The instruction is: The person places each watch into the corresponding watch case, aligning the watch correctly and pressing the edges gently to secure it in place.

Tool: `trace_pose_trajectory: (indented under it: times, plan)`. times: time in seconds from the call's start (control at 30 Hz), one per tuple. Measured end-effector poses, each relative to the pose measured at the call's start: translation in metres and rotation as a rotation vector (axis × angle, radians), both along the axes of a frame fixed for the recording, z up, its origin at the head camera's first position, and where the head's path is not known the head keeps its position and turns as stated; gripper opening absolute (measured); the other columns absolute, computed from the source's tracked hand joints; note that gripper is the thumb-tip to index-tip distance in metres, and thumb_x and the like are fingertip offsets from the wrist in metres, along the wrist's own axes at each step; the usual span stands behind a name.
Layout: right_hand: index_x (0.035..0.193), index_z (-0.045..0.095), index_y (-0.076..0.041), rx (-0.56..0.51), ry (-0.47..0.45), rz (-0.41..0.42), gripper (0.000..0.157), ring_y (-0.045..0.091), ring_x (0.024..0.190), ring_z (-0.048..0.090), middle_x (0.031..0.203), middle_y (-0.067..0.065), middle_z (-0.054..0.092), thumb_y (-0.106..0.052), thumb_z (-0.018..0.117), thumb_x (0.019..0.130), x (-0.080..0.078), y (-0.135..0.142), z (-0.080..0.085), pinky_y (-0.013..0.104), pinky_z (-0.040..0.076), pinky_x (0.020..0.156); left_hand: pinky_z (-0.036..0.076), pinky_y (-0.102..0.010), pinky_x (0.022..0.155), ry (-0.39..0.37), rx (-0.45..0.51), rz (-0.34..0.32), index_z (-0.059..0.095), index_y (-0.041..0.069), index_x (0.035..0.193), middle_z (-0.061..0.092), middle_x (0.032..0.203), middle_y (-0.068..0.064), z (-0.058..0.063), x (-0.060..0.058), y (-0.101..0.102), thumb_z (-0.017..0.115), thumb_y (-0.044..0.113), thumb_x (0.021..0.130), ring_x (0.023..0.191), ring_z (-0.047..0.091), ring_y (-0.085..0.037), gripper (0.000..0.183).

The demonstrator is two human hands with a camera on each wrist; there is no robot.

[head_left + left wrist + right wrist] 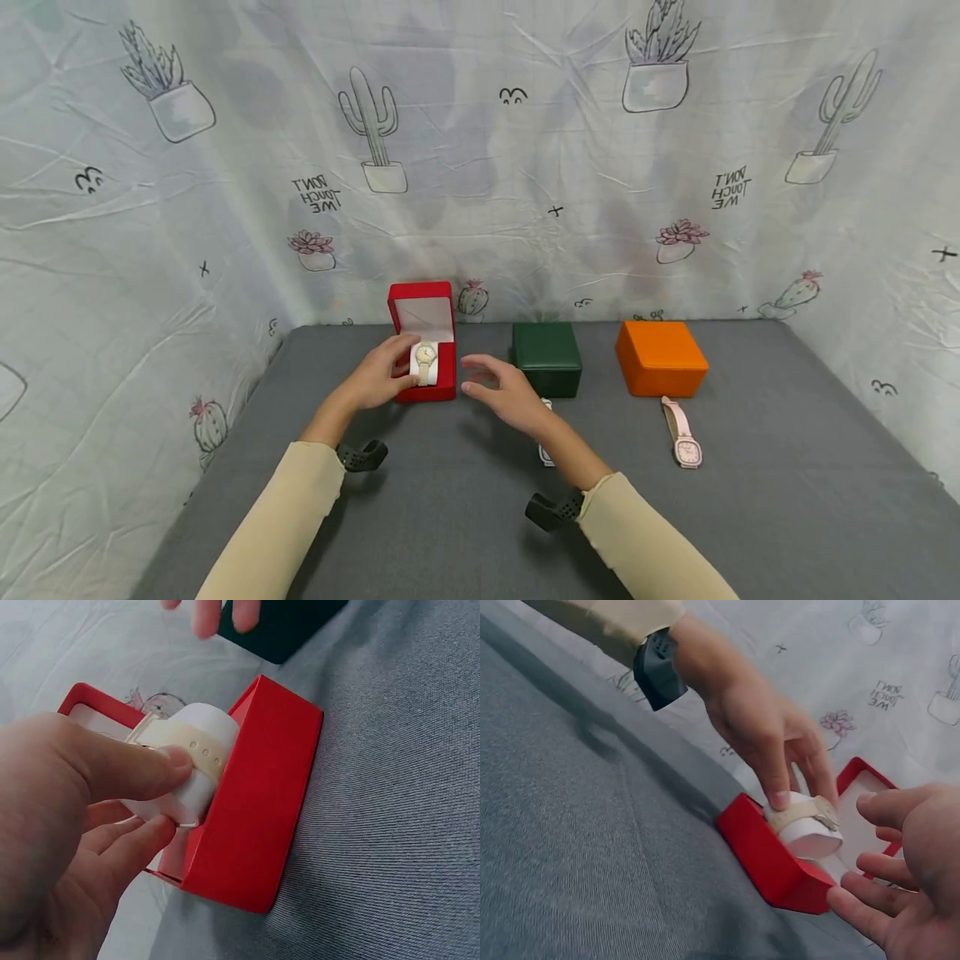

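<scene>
A cream-strapped watch (425, 357) is wrapped round a white cushion (196, 796). My left hand (381, 372) grips the cushion and strap between thumb and fingers, at the mouth of a red box (447, 374). In the left wrist view the thumb presses on the strap near its holes. The red box's lid (422, 290) stands raised at the back, pale inside. My right hand (507, 392) is held just right of the red box, its fingers loosely bent with nothing between them. A white watch (545, 454) on the table is partly hidden beneath the right forearm.
A closed green box (547, 359) stands right of the red one, close behind my right hand. Farther right is a closed orange box (662, 359), with a pink watch (682, 433) lying before it. A patterned white cloth (525, 167) hangs behind the grey table (450, 533).
</scene>
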State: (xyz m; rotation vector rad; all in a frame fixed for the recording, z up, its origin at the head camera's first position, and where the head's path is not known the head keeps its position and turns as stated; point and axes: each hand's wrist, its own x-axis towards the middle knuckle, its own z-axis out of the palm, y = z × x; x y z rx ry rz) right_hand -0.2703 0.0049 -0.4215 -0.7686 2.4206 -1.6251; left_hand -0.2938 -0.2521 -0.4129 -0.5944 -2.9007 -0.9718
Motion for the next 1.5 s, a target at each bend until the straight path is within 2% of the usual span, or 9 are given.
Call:
trace_pose_trajectory:
  times: [0.3, 0.47, 0.63, 0.83, 0.93, 1.13, 1.23, 1.33, 1.5]
  plan:
    - [0.133, 0.057, -0.009, 0.096, 0.095, -0.078, 0.043, 0.032, 0.123, 0.056, 0.137, 0.010, 0.058, -0.017, 0.066, 0.092, -0.013, -0.022, -0.011, 0.048, 0.048, 0.101, 0.046, -0.051, 0.103, -0.089, -0.018, -0.003, 0.038, 0.002, 0.145, 0.040, 0.148, -0.018, -0.001, -0.006, 0.003, 0.070, 0.010, 0.087, 0.131, 0.045, -0.035, 0.067]
    - [0.135, 0.057, -0.009, 0.182, 0.162, -0.049, 0.044, 0.029, 0.133, 0.048, 0.146, 0.011, 0.049, -0.016, 0.064, 0.093, -0.015, -0.030, -0.014, 0.047, 0.047, 0.104, 0.046, -0.050, 0.103, -0.061, -0.062, -0.024, 0.043, 0.000, 0.141, 0.044, 0.144, -0.019, -0.004, -0.009, 0.004, 0.070, 0.010, 0.087, 0.128, 0.048, -0.034, 0.061]
    - [0.138, 0.054, -0.010, 0.345, 0.194, -0.008, 0.046, 0.031, 0.143, 0.035, 0.153, 0.010, 0.041, -0.020, 0.063, 0.094, -0.013, -0.039, -0.013, 0.050, 0.035, 0.113, 0.045, -0.051, 0.103, -0.034, -0.108, -0.033, 0.047, -0.003, 0.138, 0.046, 0.142, -0.022, -0.003, -0.009, 0.007, 0.071, 0.010, 0.087, 0.127, 0.050, -0.037, 0.058]
    - [0.136, 0.057, -0.015, 0.480, 0.231, -0.067, 0.043, 0.032, 0.143, 0.034, 0.150, 0.007, 0.046, -0.023, 0.062, 0.094, -0.011, -0.046, -0.010, 0.054, 0.038, 0.110, 0.042, -0.055, 0.106, -0.006, -0.117, -0.008, 0.044, -0.003, 0.141, 0.041, 0.146, -0.022, -0.002, -0.006, 0.009, 0.069, 0.013, 0.087, 0.129, 0.046, -0.040, 0.062]
    - [0.136, 0.058, -0.018, 0.528, 0.245, -0.101, 0.042, 0.030, 0.143, 0.035, 0.149, 0.005, 0.047, -0.024, 0.062, 0.094, -0.010, -0.047, -0.008, 0.058, 0.041, 0.106, 0.045, -0.054, 0.103, 0.087, -0.096, 0.037, 0.050, 0.001, 0.137, 0.048, 0.142, -0.018, 0.000, -0.004, 0.011, 0.069, 0.016, 0.088, 0.123, 0.052, -0.037, 0.055]
    - [0.139, 0.055, -0.019, 0.594, 0.234, -0.111, 0.045, 0.029, 0.144, 0.034, 0.151, 0.003, 0.044, -0.027, 0.060, 0.095, -0.008, -0.050, -0.006, 0.057, 0.042, 0.105, 0.052, -0.050, 0.094, 0.478, -0.071, 0.168, 0.062, 0.006, 0.123, 0.059, 0.126, -0.013, 0.014, -0.005, 0.016, 0.067, 0.015, 0.089, 0.112, 0.059, -0.031, 0.036]
    - [0.140, 0.053, -0.020, 0.607, 0.224, -0.108, 0.046, 0.028, 0.144, 0.034, 0.152, 0.002, 0.043, -0.028, 0.060, 0.095, -0.007, -0.052, -0.006, 0.057, 0.042, 0.105, 0.055, -0.047, 0.086, 0.608, -0.080, 0.195, 0.062, 0.006, 0.124, 0.056, 0.128, -0.013, 0.023, -0.011, 0.018, 0.065, 0.013, 0.090, 0.112, 0.056, -0.029, 0.035]
    - [0.140, 0.053, -0.020, 0.613, 0.220, -0.100, 0.046, 0.029, 0.144, 0.034, 0.152, 0.002, 0.042, -0.027, 0.060, 0.095, -0.005, -0.054, -0.006, 0.057, 0.041, 0.105, 0.056, -0.047, 0.084, 0.636, -0.109, 0.207, 0.058, 0.008, 0.131, 0.049, 0.139, -0.014, 0.029, -0.018, 0.019, 0.063, 0.012, 0.091, 0.121, 0.049, -0.030, 0.041]
    - [0.141, 0.052, -0.021, 0.614, 0.219, -0.094, 0.046, 0.029, 0.144, 0.034, 0.153, 0.000, 0.042, -0.027, 0.059, 0.096, -0.004, -0.055, -0.007, 0.057, 0.041, 0.105, 0.044, -0.053, 0.105, 0.556, -0.191, 0.193, 0.049, 0.018, 0.143, 0.034, 0.153, -0.015, 0.035, -0.031, 0.019, 0.059, 0.010, 0.094, 0.142, 0.032, -0.036, 0.050]
